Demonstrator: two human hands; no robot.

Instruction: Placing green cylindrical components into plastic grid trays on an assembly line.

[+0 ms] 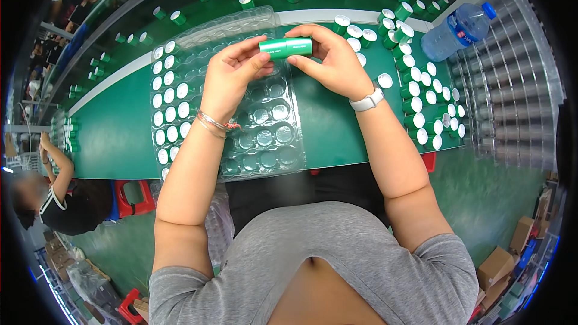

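Observation:
Between my two hands, a green cylindrical tube [286, 48] lies sideways above the table, with a seam near its middle. My left hand [233, 72] pinches its left end with thumb and fingers. The right end is gripped by my right hand [334, 60], thumb below and fingers above. Under my left forearm is a clear plastic blister tray [294, 144] with round pockets. Its left columns hold several green tubes with white round ends [170, 77]; part of the tray is hidden by my left arm.
Many green white-ended tubes [415, 89] stand or lie crowded on the table's right. More stand along the moving-belt-like strip [331, 0] at the back. A blue-capped water bottle [448, 39] stands beside stacked clear trays [512, 78]. Another person [66, 204] sits at far left.

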